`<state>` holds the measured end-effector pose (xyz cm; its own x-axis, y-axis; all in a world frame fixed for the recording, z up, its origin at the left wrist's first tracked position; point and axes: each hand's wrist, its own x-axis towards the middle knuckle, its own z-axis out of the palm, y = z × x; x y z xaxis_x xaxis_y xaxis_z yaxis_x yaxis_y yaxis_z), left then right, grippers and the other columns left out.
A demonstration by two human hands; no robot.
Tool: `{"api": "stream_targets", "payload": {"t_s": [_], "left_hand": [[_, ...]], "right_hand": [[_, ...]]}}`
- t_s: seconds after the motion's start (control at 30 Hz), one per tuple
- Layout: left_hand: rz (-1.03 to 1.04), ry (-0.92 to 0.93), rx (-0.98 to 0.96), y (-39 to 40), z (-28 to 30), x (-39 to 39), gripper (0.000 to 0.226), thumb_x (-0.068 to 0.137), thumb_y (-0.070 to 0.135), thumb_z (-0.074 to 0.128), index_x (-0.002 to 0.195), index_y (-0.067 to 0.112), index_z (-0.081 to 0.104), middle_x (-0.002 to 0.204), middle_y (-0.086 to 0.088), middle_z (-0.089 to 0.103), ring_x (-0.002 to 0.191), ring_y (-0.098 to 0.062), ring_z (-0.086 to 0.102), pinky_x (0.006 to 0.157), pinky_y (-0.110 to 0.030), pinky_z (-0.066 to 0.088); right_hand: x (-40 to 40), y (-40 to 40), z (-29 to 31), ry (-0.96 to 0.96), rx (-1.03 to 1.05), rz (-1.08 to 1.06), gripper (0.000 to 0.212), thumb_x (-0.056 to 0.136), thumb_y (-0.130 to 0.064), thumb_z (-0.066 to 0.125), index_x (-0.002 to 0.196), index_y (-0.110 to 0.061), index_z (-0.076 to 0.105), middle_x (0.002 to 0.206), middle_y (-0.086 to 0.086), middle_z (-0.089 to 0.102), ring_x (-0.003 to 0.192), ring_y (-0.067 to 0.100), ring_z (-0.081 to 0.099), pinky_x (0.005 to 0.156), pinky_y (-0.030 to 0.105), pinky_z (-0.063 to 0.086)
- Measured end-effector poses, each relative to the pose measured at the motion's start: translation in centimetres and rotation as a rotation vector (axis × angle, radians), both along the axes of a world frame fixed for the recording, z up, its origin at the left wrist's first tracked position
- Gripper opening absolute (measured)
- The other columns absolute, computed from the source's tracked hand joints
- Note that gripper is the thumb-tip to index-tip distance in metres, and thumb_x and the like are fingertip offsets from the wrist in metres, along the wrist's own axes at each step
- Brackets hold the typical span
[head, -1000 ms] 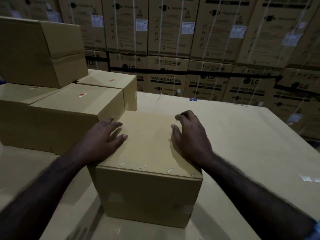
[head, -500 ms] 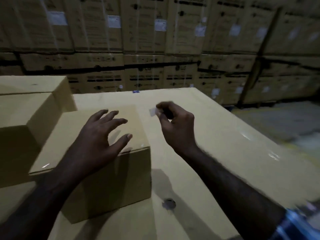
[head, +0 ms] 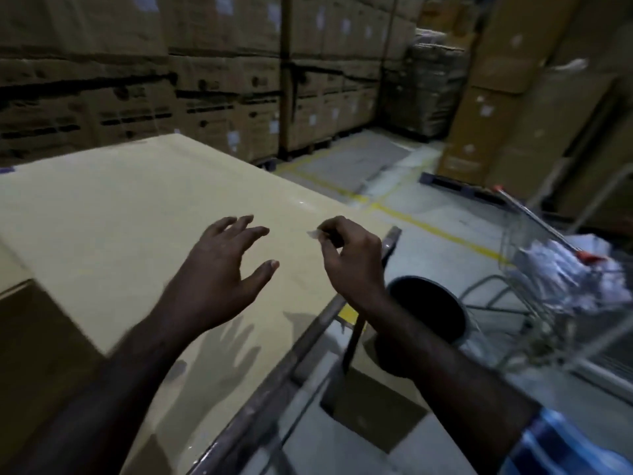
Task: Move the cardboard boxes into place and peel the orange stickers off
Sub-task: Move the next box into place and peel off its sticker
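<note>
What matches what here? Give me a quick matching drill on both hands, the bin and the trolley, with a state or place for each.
Things:
1. left hand
2. right hand
3. dark round bin
4. wire trolley

States or places:
A. on the floor, far right, holding pale crumpled material
B. pinches a small peeled sticker
C. fingers spread, holding nothing, over the cardboard surface
D. on the floor just beyond the right forearm

Pairs: 1-C, 2-B, 3-D, 4-A

No readable text, only blurred labels.
</note>
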<state>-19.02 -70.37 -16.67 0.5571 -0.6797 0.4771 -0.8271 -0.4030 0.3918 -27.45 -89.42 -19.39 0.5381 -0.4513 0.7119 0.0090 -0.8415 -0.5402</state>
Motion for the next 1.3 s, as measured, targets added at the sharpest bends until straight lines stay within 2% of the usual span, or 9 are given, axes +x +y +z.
{"api": "stream_targets", "payload": {"t_s": [0.13, 0.27, 0.4, 0.57, 0.73, 0.83, 1.0, 1.17, 1.3], "left_hand": [[-0.140, 0.034, 0.067, -7.1, -2.2, -1.7, 0.059, 0.083, 0.048, 0.055, 0.133, 0.017, 0.053, 0.146, -0.006, 0.045, 0.136, -0.025, 0.034, 0.109, -0.039, 0.035], [-0.241, 0.035, 0.139, -14.2, -3.9, -3.8, 0.060, 0.082, 0.046, 0.052, 0.135, 0.016, 0.051, 0.146, -0.010, 0.044, 0.135, -0.028, 0.035, 0.108, -0.037, 0.032], [-0.301, 0.053, 0.227, -21.4, -5.8, -5.2, 0.059, 0.085, 0.043, 0.057, 0.137, 0.014, 0.049, 0.144, -0.012, 0.046, 0.134, -0.032, 0.036, 0.108, -0.038, 0.030], [-0.328, 0.088, 0.322, -29.9, -9.3, -5.1, 0.054, 0.084, 0.045, 0.057, 0.129, 0.017, 0.053, 0.135, -0.005, 0.054, 0.128, -0.030, 0.042, 0.101, -0.041, 0.040], [-0.316, 0.139, 0.418, -36.5, -12.1, -5.2, 0.055, 0.081, 0.043, 0.051, 0.126, 0.012, 0.057, 0.131, -0.009, 0.056, 0.128, -0.029, 0.042, 0.103, -0.040, 0.038], [-0.317, 0.178, 0.462, -39.6, -13.8, -5.0, 0.048, 0.084, 0.038, 0.054, 0.123, 0.011, 0.058, 0.126, -0.011, 0.057, 0.123, -0.031, 0.046, 0.099, -0.040, 0.039], [-0.298, 0.220, 0.517, -42.9, -17.0, -4.6, 0.051, 0.089, 0.031, 0.060, 0.136, 0.013, 0.049, 0.143, -0.012, 0.046, 0.132, -0.030, 0.036, 0.106, -0.040, 0.033], [-0.316, 0.261, 0.532, -43.5, -18.6, -4.6, 0.052, 0.082, 0.031, 0.058, 0.124, 0.001, 0.057, 0.127, -0.022, 0.056, 0.119, -0.041, 0.049, 0.094, -0.048, 0.043], [-0.303, 0.273, 0.527, -44.2, -18.4, -4.3, 0.053, 0.081, 0.029, 0.057, 0.125, -0.001, 0.056, 0.128, -0.024, 0.055, 0.119, -0.042, 0.049, 0.095, -0.050, 0.042]], "right_hand": [[-4.9, -6.1, -2.6, 0.043, 0.051, -0.208, 0.009, 0.080, -0.003, 0.068, 0.086, -0.010, 0.068, 0.082, 0.005, 0.069, 0.076, 0.023, 0.065, 0.072, 0.034, 0.052], [-8.8, -11.6, -5.4, 0.107, 0.158, -0.333, 0.008, 0.083, -0.011, 0.069, 0.086, -0.013, 0.062, 0.081, 0.002, 0.067, 0.075, 0.020, 0.060, 0.066, 0.026, 0.038], [-11.1, -17.6, -8.8, 0.187, 0.200, -0.436, 0.013, 0.084, -0.014, 0.069, 0.078, -0.010, 0.058, 0.076, 0.004, 0.063, 0.073, 0.022, 0.057, 0.062, 0.029, 0.033], [-12.0, -25.4, -14.2, 0.333, 0.376, -0.460, 0.006, 0.083, -0.012, 0.071, 0.081, -0.010, 0.066, 0.082, 0.006, 0.070, 0.080, 0.024, 0.063, 0.069, 0.030, 0.045], [-11.7, -31.1, -19.8, 0.513, 0.524, -0.449, 0.014, 0.074, 0.002, 0.064, 0.079, -0.010, 0.070, 0.081, 0.006, 0.071, 0.080, 0.025, 0.065, 0.067, 0.025, 0.037], [-11.1, -33.4, -22.8, 0.593, 0.598, -0.427, 0.014, 0.075, 0.001, 0.063, 0.079, -0.010, 0.071, 0.082, 0.007, 0.073, 0.082, 0.027, 0.066, 0.071, 0.027, 0.043], [-10.8, -36.4, -26.5, 0.653, 0.722, -0.514, 0.019, 0.079, 0.002, 0.058, 0.079, -0.011, 0.072, 0.083, 0.010, 0.073, 0.083, 0.029, 0.065, 0.067, 0.024, 0.036], [-10.7, -38.0, -28.2, 0.708, 0.760, -0.538, 0.015, 0.082, -0.006, 0.058, 0.085, -0.014, 0.070, 0.087, 0.010, 0.072, 0.088, 0.031, 0.065, 0.069, 0.026, 0.039], [-9.5, -38.8, -27.2, 0.661, 0.786, -0.508, 0.015, 0.084, -0.008, 0.058, 0.092, -0.014, 0.069, 0.092, 0.009, 0.072, 0.091, 0.030, 0.064, 0.070, 0.023, 0.036]]}}
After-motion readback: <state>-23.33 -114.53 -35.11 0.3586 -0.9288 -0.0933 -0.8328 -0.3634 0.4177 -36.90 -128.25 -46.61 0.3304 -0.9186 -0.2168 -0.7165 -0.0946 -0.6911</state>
